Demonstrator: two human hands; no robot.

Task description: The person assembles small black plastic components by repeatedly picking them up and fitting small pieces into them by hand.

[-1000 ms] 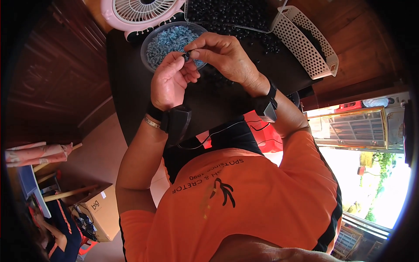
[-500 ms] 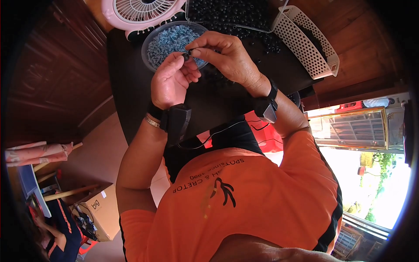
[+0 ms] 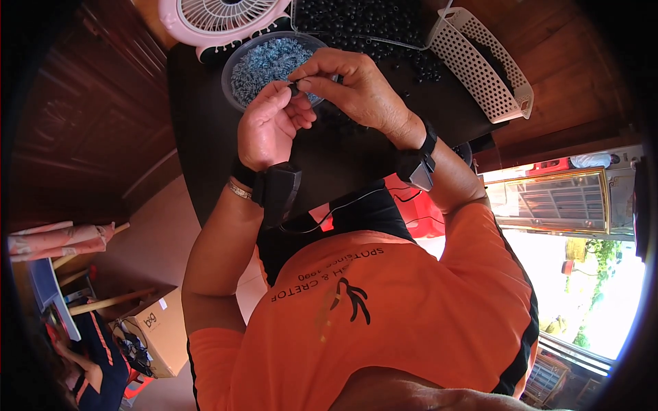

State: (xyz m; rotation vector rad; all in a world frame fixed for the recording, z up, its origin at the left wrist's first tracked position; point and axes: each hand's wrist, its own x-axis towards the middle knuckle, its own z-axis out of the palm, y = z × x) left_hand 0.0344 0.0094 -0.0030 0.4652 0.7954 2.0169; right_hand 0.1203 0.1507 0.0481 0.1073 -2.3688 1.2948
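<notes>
Head view: little changed from half a second ago; both hands in the same spot above the bowl rim, same pinch, at most a slight finger shift. Left hand point(image 3: 271, 127) curled, thumb and forefinger closed narrow on a small dark part point(image 3: 295, 87). Right hand point(image 3: 349, 85) arched over from the right, fingertips pinched onto the same small dark part, touching the left fingertips. Part too small to make out its shape. Held just above the near rim of the round bowl point(image 3: 236, 85) of blue-grey pieces, over the dark table point(image 3: 205, 157). Black beads point(image 3: 356, 20) heaped behind the right hand, some spilled beside it. White perforated basket point(image 3: 486, 75) tilted on the right, well apart from the hands. Pink fan point(image 3: 223, 17) at top edge, just behind the bowl. Black wrist devices strapped on both forearms. Orange shirt point(image 3: 384, 322) fills the lower half.
</notes>
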